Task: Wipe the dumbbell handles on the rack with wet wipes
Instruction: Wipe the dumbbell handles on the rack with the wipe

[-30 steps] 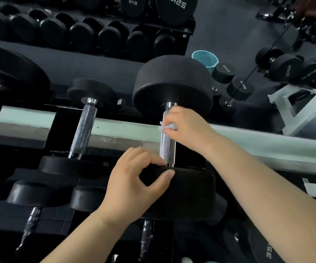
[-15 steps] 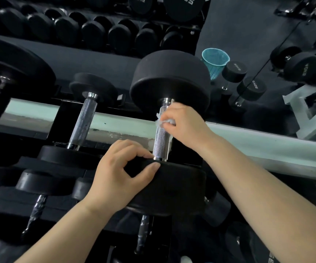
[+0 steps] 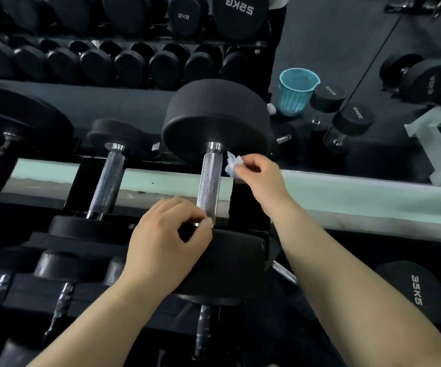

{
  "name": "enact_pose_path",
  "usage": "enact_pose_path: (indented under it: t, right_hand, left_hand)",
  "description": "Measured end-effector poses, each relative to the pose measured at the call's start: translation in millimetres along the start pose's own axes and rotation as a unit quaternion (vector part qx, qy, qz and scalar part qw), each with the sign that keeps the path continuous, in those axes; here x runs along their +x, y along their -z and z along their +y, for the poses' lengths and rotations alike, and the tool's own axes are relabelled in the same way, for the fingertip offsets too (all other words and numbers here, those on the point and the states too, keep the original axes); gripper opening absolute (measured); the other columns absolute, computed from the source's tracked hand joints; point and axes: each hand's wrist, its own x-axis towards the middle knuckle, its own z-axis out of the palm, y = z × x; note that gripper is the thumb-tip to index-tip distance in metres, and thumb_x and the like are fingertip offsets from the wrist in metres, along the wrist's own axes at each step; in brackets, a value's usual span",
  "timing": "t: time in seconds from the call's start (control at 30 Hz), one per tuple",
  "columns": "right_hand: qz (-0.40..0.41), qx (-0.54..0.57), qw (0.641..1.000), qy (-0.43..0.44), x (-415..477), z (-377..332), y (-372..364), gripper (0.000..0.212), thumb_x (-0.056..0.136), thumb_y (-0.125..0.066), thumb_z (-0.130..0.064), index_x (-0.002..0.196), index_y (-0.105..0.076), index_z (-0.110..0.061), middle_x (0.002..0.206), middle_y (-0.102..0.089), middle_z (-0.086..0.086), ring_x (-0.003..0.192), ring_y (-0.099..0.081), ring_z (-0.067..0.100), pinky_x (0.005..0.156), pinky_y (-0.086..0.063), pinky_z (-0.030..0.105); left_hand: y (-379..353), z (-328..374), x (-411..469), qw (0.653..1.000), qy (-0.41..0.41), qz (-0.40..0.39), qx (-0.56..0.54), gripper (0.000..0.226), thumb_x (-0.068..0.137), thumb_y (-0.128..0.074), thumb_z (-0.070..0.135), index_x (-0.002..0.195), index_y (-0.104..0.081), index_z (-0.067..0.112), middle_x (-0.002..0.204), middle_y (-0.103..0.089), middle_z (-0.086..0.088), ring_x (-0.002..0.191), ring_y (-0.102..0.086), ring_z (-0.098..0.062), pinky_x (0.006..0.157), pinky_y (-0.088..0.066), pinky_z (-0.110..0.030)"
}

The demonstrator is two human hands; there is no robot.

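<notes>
One dumbbell handle [image 3: 210, 181] is in hand at this moment: a knurled steel bar lying on the top tier of the rack, between its big far head [image 3: 214, 115] and its near head [image 3: 237, 258]. The wet wipe [image 3: 231, 162], a small crumpled white wad, sits just beside the bar's upper right side; whether it touches the metal I cannot tell. The right hand [image 3: 260, 173] pinches the wipe between thumb and curled fingers. The left hand [image 3: 166, 239] grips the top edge of the near head, fingers curled over it right at the foot of the bar, thumb underneath, steadying the weight.

This bar looks close to done, judging by the wipe standing off it. The neighbouring handle [image 3: 108, 181] to the left, the one beyond it and the taped handles [image 3: 63, 295] on the lower tier show no sign either way, so most of the rack probably remains.

Half a second ago the right hand was wrapped over the upper end of the bar with the wipe pressed on it; now it has come off to the right. The left hand's grip has scarcely moved. A teal basket [image 3: 296, 91] stands on the floor beyond.
</notes>
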Motion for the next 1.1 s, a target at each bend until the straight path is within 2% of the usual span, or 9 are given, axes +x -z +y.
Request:
enact_pose_path:
  t: [0.1, 0.17, 0.37, 0.5, 0.6, 0.77, 0.83, 1.0, 1.1]
  right_hand:
    - [-0.043, 0.079, 0.995, -0.030, 8.3, 4.2, -11.2, 0.019, 0.083, -0.059, -0.005, 0.073, -0.055, -0.020, 0.072, -0.055, -0.005, 0.067, -0.055, 0.006, 0.073, -0.051, 0.022]
    - [-0.082, 0.065, 0.994, -0.026, 7.4, 6.2, -11.4, 0.018, 0.082, -0.061, -0.005, 0.073, -0.055, -0.019, 0.073, -0.056, -0.004, 0.064, -0.055, 0.005, 0.064, -0.049, 0.015]
    - [-0.229, -0.087, 0.969, -0.017, -23.9, 13.8, -0.7, 0.030, 0.076, -0.068, -0.003, 0.063, -0.050, -0.024, 0.069, -0.052, -0.010, 0.065, -0.048, -0.003, 0.058, -0.039, 0.001]
    - [-0.108, -0.012, 0.994, 0.023, -2.6, 5.8, -8.8, 0.028, 0.079, -0.065, -0.004, 0.066, -0.052, -0.024, 0.075, -0.057, -0.011, 0.069, -0.055, -0.002, 0.073, -0.048, 0.017]
    - [-0.049, 0.030, 0.998, 0.002, 9.1, 5.1, -14.0, 0.019, 0.081, -0.063, -0.007, 0.069, -0.056, -0.020, 0.070, -0.057, -0.007, 0.064, -0.053, 0.006, 0.069, -0.047, 0.023]
    - [-0.199, -0.064, 0.978, 0.009, -27.7, 13.9, -7.6, 0.010, 0.077, -0.067, -0.004, 0.087, -0.063, -0.006, 0.071, -0.053, -0.013, 0.062, -0.050, -0.005, 0.064, -0.041, 0.003]
    - [-0.197, -0.091, 0.976, 0.028, -27.2, 13.0, -8.3, 0.013, 0.078, -0.067, -0.005, 0.090, -0.064, -0.001, 0.071, -0.050, -0.016, 0.064, -0.048, -0.005, 0.062, -0.040, 0.000]
    - [0.013, -0.025, 0.998, 0.059, 11.3, 1.0, -26.6, 0.012, 0.082, -0.061, -0.008, 0.076, -0.056, -0.018, 0.069, -0.054, -0.013, 0.063, -0.049, 0.000, 0.061, -0.038, 0.007]
    - [0.030, 0.001, 0.999, 0.040, 12.6, 0.8, -26.2, 0.013, 0.082, -0.060, -0.007, 0.073, -0.058, -0.017, 0.069, -0.056, -0.012, 0.066, -0.052, 0.005, 0.066, -0.042, 0.015]
  left_hand:
    - [0.3, 1.2, -0.6, 1.000, 0.013, -0.010, -0.010, 0.013, 0.066, -0.042, 0.049, 0.059, -0.049, 0.040, 0.080, -0.061, 0.015, 0.085, -0.049, 0.004, 0.068, -0.036, -0.003]
    - [0.4, 0.4, -0.7, 1.000, 0.012, -0.008, -0.014, 0.013, 0.065, -0.041, 0.050, 0.059, -0.049, 0.041, 0.094, -0.056, 0.023, 0.084, -0.050, 0.003, 0.068, -0.036, -0.003]
    - [-0.2, -1.3, -0.3, 1.000, 0.008, -0.005, -0.012, 0.015, 0.066, -0.043, 0.047, 0.059, -0.051, 0.037, 0.093, -0.057, 0.020, 0.078, -0.052, 0.000, 0.067, -0.038, -0.009]
    - [0.1, -1.6, -0.5, 1.000, 0.014, -0.004, -0.016, 0.019, 0.066, -0.043, 0.047, 0.055, -0.053, 0.034, 0.088, -0.058, 0.020, 0.077, -0.053, 0.000, 0.066, -0.039, -0.009]
    - [0.5, -2.1, -0.6, 1.000, 0.011, -0.005, -0.021, 0.012, 0.067, -0.044, 0.045, 0.058, -0.050, 0.040, 0.087, -0.059, 0.020, 0.076, -0.054, 0.000, 0.065, -0.038, -0.008]
    - [0.1, -2.1, 0.0, 1.000, 0.011, -0.004, -0.015, 0.022, 0.067, -0.044, 0.045, 0.057, -0.055, 0.030, 0.088, -0.059, 0.018, 0.075, -0.054, -0.001, 0.065, -0.039, -0.011]
    - [0.5, -1.4, -0.2, 1.000, 0.011, -0.004, -0.017, 0.018, 0.067, -0.044, 0.045, 0.055, -0.053, 0.034, 0.087, -0.059, 0.017, 0.075, -0.054, -0.001, 0.065, -0.039, -0.011]
    - [0.8, -0.9, -0.6, 1.000, 0.008, -0.003, -0.020, 0.012, 0.068, -0.045, 0.044, 0.058, -0.050, 0.040, 0.087, -0.058, 0.020, 0.077, -0.053, 0.001, 0.066, -0.038, -0.006]
    - [0.4, -1.7, -0.6, 1.000, 0.011, -0.004, -0.023, 0.020, 0.068, -0.045, 0.045, 0.061, -0.056, 0.029, 0.087, -0.058, 0.019, 0.076, -0.053, 0.001, 0.066, -0.038, -0.006]
